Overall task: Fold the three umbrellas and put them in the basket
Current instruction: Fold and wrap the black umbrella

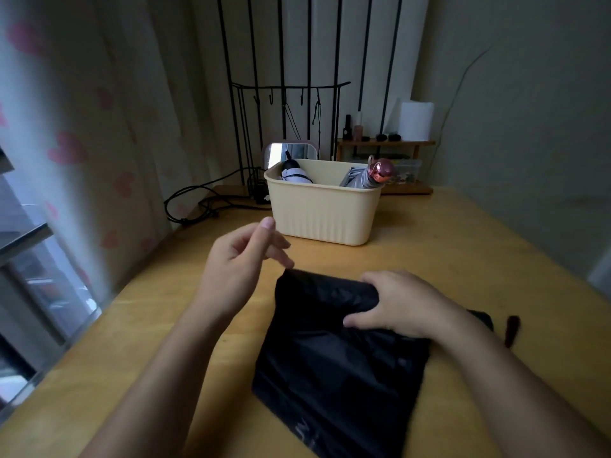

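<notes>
A black umbrella (334, 365) lies collapsed on the wooden table (479, 246), its loose fabric spread toward me. My right hand (396, 302) grips the bunched fabric near the umbrella's far end. Just left of that end, my left hand (244, 262) hovers with fingers loosely curled, fingertips at the fabric's corner, holding nothing. The cream basket (324, 209) stands beyond, at the table's middle. A folded black-and-white umbrella (294, 173) leans in its left side. A folded grey umbrella with a pink handle (373, 175) leans in its right side.
Black cables (198, 206) trail at the table's back left by a curtain (82, 127). Behind the basket stand a small mirror (287, 153), a black wire rack (287, 110) and a wooden shelf (386, 143) holding a paper roll. A dark strap (510, 328) lies at right.
</notes>
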